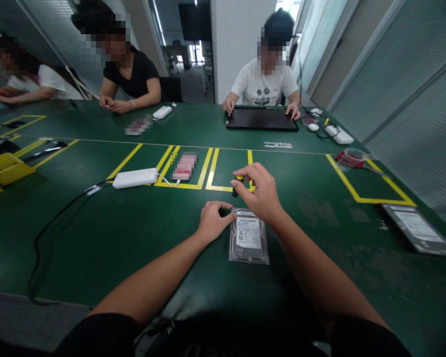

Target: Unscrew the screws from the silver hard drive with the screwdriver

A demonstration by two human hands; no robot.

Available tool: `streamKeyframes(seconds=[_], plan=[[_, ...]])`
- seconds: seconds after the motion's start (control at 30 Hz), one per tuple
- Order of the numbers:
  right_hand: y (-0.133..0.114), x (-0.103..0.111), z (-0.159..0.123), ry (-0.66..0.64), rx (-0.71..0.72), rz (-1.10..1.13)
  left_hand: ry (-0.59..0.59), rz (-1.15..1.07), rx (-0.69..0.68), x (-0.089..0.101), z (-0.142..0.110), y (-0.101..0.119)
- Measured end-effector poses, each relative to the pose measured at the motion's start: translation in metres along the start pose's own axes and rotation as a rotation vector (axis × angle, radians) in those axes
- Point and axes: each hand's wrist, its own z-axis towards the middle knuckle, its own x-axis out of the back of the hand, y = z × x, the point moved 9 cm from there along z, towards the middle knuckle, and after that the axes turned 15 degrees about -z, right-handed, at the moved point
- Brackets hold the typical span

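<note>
A silver hard drive with a white label lies flat on the green table in front of me. Above its far left corner, a screwdriver with a black and yellow handle stands nearly upright, its shaft pointing down at that corner. My right hand is closed on the handle, thumb and fingers pinching it near the top. At the drive's far left corner, my left hand grips the edge, the thumb on the drive and the index finger close to the screwdriver's shaft. The screwdriver's tip is too small to make out.
A white power strip with a black cable lies left. A phone rests inside yellow tape. Another drive and a clear roll are at right. Across the table, a person holds a black panel; other people sit left.
</note>
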Motion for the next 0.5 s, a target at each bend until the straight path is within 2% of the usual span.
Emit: streamKeyframes(seconds=[0.5], plan=[[0.0026,0.0026,0.0004,0.011,-0.024,-0.012,0.002,0.003,-0.003,-0.0003,-0.0007,-0.0007]])
